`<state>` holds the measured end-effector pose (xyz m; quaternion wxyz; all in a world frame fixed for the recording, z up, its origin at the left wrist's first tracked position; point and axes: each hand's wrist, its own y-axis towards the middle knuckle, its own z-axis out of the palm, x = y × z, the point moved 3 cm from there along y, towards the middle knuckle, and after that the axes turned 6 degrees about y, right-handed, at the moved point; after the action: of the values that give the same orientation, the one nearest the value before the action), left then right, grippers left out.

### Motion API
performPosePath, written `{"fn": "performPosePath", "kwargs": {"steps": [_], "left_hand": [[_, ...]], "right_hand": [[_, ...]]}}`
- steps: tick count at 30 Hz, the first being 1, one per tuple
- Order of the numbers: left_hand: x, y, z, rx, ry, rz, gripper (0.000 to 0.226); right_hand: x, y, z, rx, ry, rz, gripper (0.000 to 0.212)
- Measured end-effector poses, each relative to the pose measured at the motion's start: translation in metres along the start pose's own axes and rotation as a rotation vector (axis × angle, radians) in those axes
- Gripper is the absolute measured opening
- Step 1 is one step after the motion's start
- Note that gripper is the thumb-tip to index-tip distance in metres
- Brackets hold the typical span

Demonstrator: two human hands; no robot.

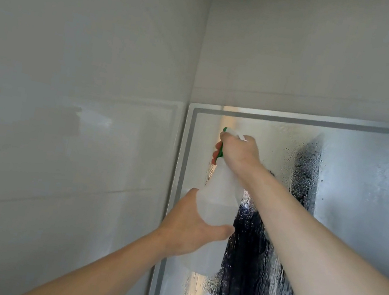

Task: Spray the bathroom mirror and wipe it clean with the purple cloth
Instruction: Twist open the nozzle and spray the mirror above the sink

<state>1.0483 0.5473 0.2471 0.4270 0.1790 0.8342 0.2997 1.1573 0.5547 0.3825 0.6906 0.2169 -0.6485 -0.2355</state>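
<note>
Head view puts the spraying step in hand: the translucent spray bottle [217,202] is held up close in front of the mirror [354,200], over its upper left part. The right hand [237,152] is wrapped round the green-and-white trigger head at the bottle's top, fingers curled on the trigger, while the left hand [190,229] cups the bottle's lower body, thumb across its front. Droplets and runs already cover the mirror's glass right of the bottle and below it, so spraying looks well along. The next move, by my reading, calls for setting the bottle down and taking up the purple cloth, which is not in view. No label, brand or writing can be read on the bottle or mirror.
</note>
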Motion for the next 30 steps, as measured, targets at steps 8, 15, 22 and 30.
{"fn": "performPosePath", "kwargs": {"steps": [8, 15, 22, 30], "left_hand": [[-0.008, 0.010, -0.005, -0.022, 0.028, 0.016, 0.068], [-0.004, 0.016, 0.000, -0.036, 0.016, 0.000, 0.077], [-0.006, 0.014, 0.011, -0.039, 0.050, 0.023, 0.082], [-0.022, 0.017, 0.029, -0.010, -0.030, 0.027, 0.074]], "right_hand": [[0.013, 0.008, -0.002, -0.022, 0.008, 0.008, 0.014], [0.016, 0.014, -0.003, 0.006, -0.002, -0.004, 0.018], [0.009, 0.018, -0.011, -0.020, -0.083, -0.024, 0.027], [0.015, 0.019, -0.039, -0.041, -0.111, -0.060, 0.024]]}}
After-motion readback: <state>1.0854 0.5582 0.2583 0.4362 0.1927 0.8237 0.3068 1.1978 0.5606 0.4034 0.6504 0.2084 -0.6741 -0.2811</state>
